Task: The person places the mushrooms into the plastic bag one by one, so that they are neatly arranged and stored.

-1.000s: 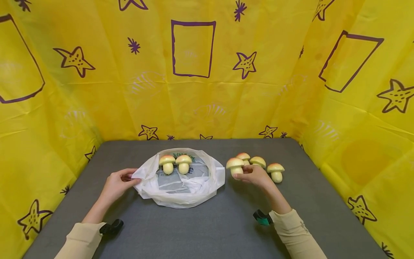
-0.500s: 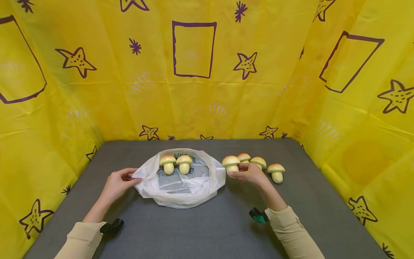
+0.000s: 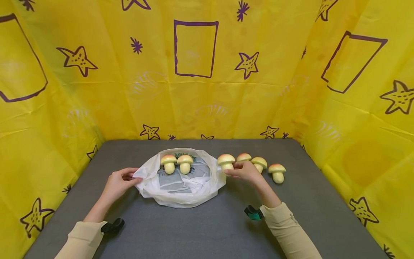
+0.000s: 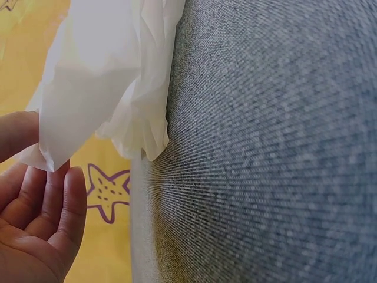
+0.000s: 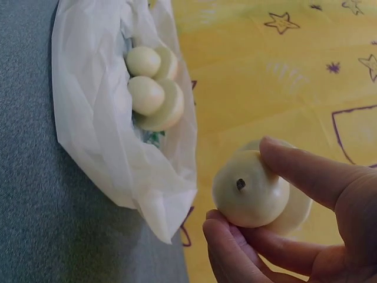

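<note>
Yellow cloth (image 3: 194, 108) rises behind our table (image 3: 194, 233); our left fingers (image 4: 73, 203) pinch the white bag (image 3: 184, 201), two mushrooms (image 3: 185, 163) inside to their right, and beside it our right fingers (image 5: 309, 172) grip another mushroom (image 3: 226, 160), three more mushrooms (image 3: 277, 170) nearby!

Grey table (image 3: 194, 233): white bag (image 3: 185, 200), three mushrooms (image 3: 259, 162)

Grey cloth-topped table (image 3: 181, 233) leaving room lower centre; white plastic bag (image 3: 184, 201) blocking centre-left; three yellow-red mushrooms (image 3: 259, 161) crowding centre-right.
</note>
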Demonstrator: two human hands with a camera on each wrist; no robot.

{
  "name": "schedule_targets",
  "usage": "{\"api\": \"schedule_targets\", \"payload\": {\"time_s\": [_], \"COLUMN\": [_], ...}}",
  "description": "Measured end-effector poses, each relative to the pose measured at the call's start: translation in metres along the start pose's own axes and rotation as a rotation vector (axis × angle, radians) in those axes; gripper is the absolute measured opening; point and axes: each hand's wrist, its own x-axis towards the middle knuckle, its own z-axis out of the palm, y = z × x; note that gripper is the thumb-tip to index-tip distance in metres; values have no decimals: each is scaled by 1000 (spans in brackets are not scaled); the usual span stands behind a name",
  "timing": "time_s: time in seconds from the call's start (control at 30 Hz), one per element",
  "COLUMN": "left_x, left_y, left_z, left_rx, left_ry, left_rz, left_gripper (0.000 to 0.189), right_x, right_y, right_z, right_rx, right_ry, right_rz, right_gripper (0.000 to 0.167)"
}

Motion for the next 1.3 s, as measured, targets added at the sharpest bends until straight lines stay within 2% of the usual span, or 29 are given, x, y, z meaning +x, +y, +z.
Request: {"api": "schedule_targets", "payload": {"time_s": [0.13, 0.37, 0.53, 0.8, 1.3], "left_x": [0, 0, -1, -2, 0], "left_y": [0, 0, 1, -3, -1], "left_z": [0, 0, 0, 1, 0], "left_rx": [-5, -14, -6, 2, -9], "left_ry": [-1, -1, -4, -1, 9], "left_rz": [3, 9, 3, 1, 17], "left_gripper": [40, 39, 39, 38, 39], "right_x": [2, 6, 10, 17, 37], "right_y": [-4, -11, -14, -20, -35], "right_z": [4, 10, 15, 26, 47], "right_rx": [15, -21, 20, 51, 123], "right_ry": [1, -5, -19, -33, -77], "right_rz": [0, -1, 25, 45, 69], "right_gripper": [44, 45, 50, 44, 48]}}
